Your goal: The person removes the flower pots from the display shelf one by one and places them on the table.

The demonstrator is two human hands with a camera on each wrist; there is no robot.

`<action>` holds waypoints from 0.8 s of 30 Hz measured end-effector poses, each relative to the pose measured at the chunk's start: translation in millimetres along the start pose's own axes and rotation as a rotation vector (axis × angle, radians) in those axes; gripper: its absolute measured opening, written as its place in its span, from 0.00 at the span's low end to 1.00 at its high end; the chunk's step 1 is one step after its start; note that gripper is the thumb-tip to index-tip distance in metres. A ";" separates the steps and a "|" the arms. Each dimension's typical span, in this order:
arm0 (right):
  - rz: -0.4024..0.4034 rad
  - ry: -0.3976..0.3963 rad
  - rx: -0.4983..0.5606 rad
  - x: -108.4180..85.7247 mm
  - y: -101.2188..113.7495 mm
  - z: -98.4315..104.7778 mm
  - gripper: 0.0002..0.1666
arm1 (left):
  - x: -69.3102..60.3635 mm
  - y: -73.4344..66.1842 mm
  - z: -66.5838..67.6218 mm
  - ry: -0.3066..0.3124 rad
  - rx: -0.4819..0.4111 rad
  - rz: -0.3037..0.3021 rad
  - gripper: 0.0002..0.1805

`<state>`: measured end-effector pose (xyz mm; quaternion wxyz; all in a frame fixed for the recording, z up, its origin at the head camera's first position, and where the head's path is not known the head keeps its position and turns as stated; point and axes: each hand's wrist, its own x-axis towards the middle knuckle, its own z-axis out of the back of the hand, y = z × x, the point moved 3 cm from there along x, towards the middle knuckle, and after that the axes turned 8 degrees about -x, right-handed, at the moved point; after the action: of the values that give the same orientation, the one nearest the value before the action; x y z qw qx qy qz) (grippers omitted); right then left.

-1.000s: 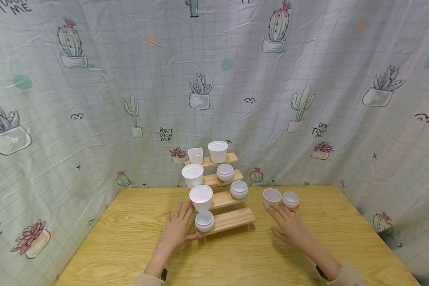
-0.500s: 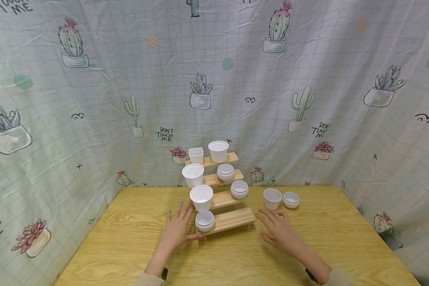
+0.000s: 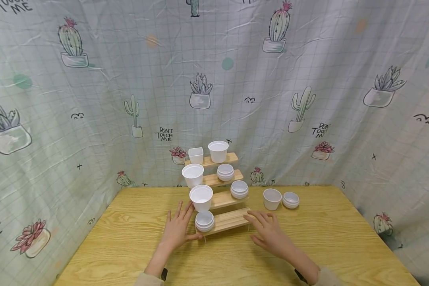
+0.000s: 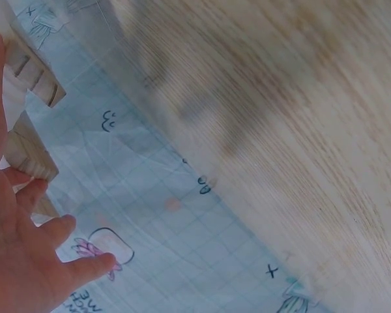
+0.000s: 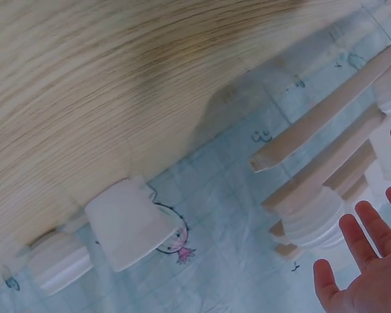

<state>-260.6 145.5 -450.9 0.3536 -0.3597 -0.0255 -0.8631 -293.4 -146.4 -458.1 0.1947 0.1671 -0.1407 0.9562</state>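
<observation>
A four-tier wooden stand [image 3: 232, 220] holds white pots on each step. My left hand [image 3: 176, 230] is spread at its left side, thumb by the front corner of the bottom step and fingertips near a round tapered pot [image 3: 201, 198]. Close to that thumb, a small ribbed pot [image 3: 205, 221] sits on the bottom step's left end. My right hand [image 3: 269, 234] is at the other end of this step, fingers extended over its edge and nothing held. Whether those fingertips touch the wood is hard to tell. In the right wrist view, the fingers [image 5: 362, 244] are straight and apart.
On the table [image 3: 128, 246], right of the stand, are a tapered white pot [image 3: 272, 199] and a ribbed pot [image 3: 290, 200]. The upper steps bear several pots, including a square one [image 3: 196, 155]. A cactus-print curtain [image 3: 228, 119] hangs behind.
My right hand has left the tapered pot on the table and moved left to the right end of the bottom step. The left hand and the pots have stayed in place.
</observation>
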 end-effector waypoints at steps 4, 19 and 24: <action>0.008 -0.009 -0.004 4.7 5.9 -1.3 0.42 | -0.4 -0.6 0.9 -0.006 0.000 -0.005 0.57; 0.051 -0.015 0.010 26.9 27.7 -1.6 0.41 | 0.6 0.7 -0.7 0.006 -0.016 -0.002 0.59; 0.064 -0.007 -0.001 33.8 34.9 -5.1 0.40 | 0.8 1.1 0.3 -0.004 -0.018 -0.013 0.59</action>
<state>-258.3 97.8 -440.5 0.3807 -0.3638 -0.0149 -0.8500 -294.4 -147.2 -457.8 0.2020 0.1680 -0.1484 0.9534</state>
